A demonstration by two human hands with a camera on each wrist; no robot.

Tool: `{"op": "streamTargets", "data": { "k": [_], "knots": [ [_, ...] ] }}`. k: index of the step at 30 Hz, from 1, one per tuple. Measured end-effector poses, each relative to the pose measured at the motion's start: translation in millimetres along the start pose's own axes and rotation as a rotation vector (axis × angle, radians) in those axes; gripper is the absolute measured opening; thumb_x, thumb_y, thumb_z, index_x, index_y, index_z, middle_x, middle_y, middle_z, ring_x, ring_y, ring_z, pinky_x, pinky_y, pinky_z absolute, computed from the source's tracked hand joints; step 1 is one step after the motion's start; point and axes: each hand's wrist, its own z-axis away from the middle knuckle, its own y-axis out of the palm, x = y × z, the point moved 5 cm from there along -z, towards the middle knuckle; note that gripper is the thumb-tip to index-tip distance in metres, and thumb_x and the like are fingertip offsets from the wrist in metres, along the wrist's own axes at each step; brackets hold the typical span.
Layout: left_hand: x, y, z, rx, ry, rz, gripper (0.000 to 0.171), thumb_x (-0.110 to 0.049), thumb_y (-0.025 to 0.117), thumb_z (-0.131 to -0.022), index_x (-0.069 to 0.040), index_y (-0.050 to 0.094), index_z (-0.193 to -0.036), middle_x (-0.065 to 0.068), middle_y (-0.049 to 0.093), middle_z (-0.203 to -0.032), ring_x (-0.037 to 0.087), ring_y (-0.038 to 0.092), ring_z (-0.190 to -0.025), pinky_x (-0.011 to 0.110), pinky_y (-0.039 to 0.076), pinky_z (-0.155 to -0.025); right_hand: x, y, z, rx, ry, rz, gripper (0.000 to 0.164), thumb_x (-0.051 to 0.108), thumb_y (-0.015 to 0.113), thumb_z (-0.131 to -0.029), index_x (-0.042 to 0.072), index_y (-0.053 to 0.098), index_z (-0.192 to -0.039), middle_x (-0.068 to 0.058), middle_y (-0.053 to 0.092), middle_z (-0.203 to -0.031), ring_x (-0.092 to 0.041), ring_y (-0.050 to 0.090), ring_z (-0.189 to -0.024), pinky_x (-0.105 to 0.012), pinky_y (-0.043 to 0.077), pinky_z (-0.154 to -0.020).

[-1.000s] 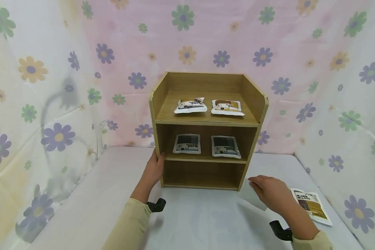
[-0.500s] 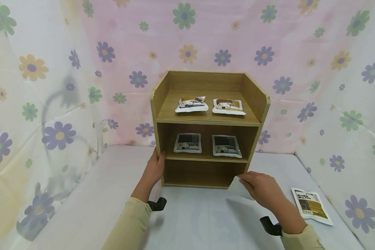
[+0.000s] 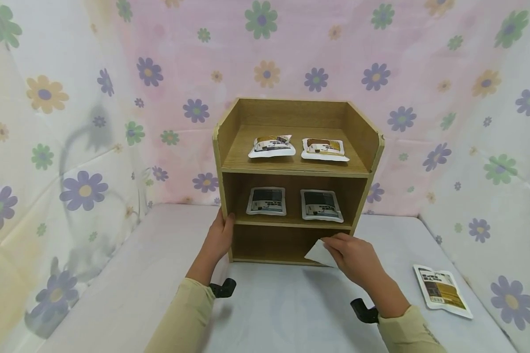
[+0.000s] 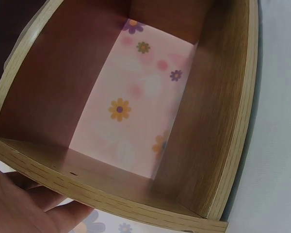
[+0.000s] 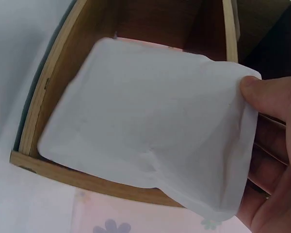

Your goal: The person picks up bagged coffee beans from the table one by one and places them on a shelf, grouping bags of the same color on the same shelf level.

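Note:
A three-tier wooden shelf (image 3: pixel 296 172) stands in the middle of the head view. My left hand (image 3: pixel 216 239) grips its left side panel low down, thumb at the front edge and fingers on the outside. Between thumb and fingers, my right hand (image 3: pixel 355 257) pinches one edge of a flat sealed pouch (image 5: pixel 140 116), its plain white face toward the right wrist camera. In that view the pouch covers much of the bottom compartment's mouth. The bottom board (image 4: pixel 203 116) shows bare in the left wrist view. Whether the pouch touches the shelf, I cannot tell.
Two white printed pouches, left (image 3: pixel 271 147) and right (image 3: pixel 324 150), lie on the top tier. Two dark-labelled ones, left (image 3: pixel 266 201) and right (image 3: pixel 321 205), lie on the middle tier. Another pouch (image 3: pixel 442 290) rests on the white table at right. Flowered cloth (image 3: pixel 176 59) surrounds the table.
My right hand has moved left and slightly up with the pouch, from beside the shelf's right side to the front of the bottom compartment. The left hand keeps its grip on the side panel.

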Motion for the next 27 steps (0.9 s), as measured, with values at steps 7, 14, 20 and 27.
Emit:
{"op": "streamTargets", "data": {
  "k": [7, 14, 20, 27],
  "knots": [
    [0.4, 0.0, -0.3, 0.001, -0.003, 0.007, 0.059, -0.043, 0.026, -0.104, -0.013, 0.018, -0.154, 0.022, 0.038, -0.15, 0.042, 0.044, -0.133, 0.059, 0.034, -0.109, 0, 13, -6, -0.04, 0.035, 0.031, 0.018, 0.014, 0.076, -0.083, 0.015, 0.077, -0.102, -0.001, 0.072, -0.089, -0.014, 0.065, -0.068, -0.026, 0.053, -0.057],
    [-0.4, -0.2, -0.1, -0.001, 0.004, 0.006, 0.058, -0.042, 0.027, -0.104, -0.012, 0.02, -0.153, 0.023, 0.039, -0.149, 0.041, 0.045, -0.132, 0.058, 0.035, -0.109, 7, 30, -7, -0.068, -0.029, 0.12, 0.021, 0.013, 0.08, -0.079, 0.017, 0.078, -0.099, 0.0, 0.073, -0.087, -0.014, 0.067, -0.07, -0.025, 0.053, -0.055],
    [-0.7, 0.0, -1.0, -0.001, -0.001, 0.004, 0.058, -0.043, 0.026, -0.104, -0.012, 0.02, -0.153, 0.023, 0.039, -0.149, 0.042, 0.045, -0.132, 0.059, 0.035, -0.108, 16, 41, -1, -0.059, -0.125, 0.208, 0.028, 0.012, 0.083, -0.074, 0.018, 0.077, -0.101, 0.002, 0.073, -0.089, -0.014, 0.067, -0.074, -0.027, 0.056, -0.059],
    [0.5, 1.1, -0.6, -0.002, -0.005, 0.002, 0.057, -0.043, 0.026, -0.104, -0.012, 0.021, -0.152, 0.023, 0.04, -0.148, 0.042, 0.046, -0.131, 0.059, 0.036, -0.107, 17, 53, 3, 0.03, -0.086, 0.182, 0.026, 0.016, 0.079, -0.079, 0.023, 0.076, -0.103, 0.003, 0.072, -0.094, -0.014, 0.068, -0.082, -0.028, 0.057, -0.069]
  ]
}}
